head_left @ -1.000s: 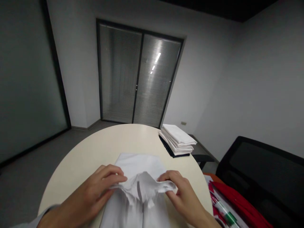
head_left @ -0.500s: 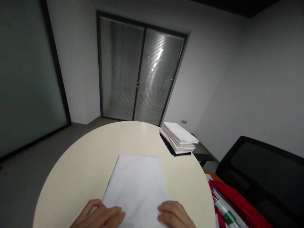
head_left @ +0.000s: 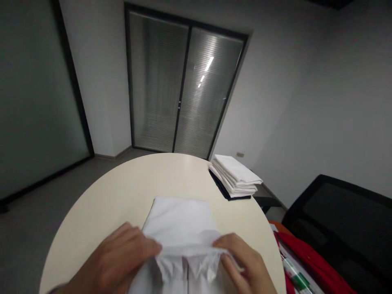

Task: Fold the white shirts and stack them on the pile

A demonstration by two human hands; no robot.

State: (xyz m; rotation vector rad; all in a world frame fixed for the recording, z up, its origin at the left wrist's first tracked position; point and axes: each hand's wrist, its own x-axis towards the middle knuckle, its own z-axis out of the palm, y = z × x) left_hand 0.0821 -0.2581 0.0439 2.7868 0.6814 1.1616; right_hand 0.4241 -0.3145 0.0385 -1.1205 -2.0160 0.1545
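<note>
A white cloth (head_left: 180,214) lies flat at its far part on the round table, while its near part is lifted and bunched into creases between my hands. My left hand (head_left: 118,255) grips the left side of the raised edge, thumb pointing inward. On the right side, my right hand (head_left: 241,259) pinches the same edge between thumb and fingers. The lower end of the cloth runs out of view at the bottom.
The round cream table (head_left: 122,183) carries a stack of folded white cloths (head_left: 235,175) on a dark folded cloth (head_left: 220,187) at its right edge. A black mesh chair (head_left: 339,220) holds red items (head_left: 315,261) at the right. Glass doors stand beyond.
Both hands have moved up and forward, closed on the near part of the cloth and raised it into folds. The camera view has shifted slightly.
</note>
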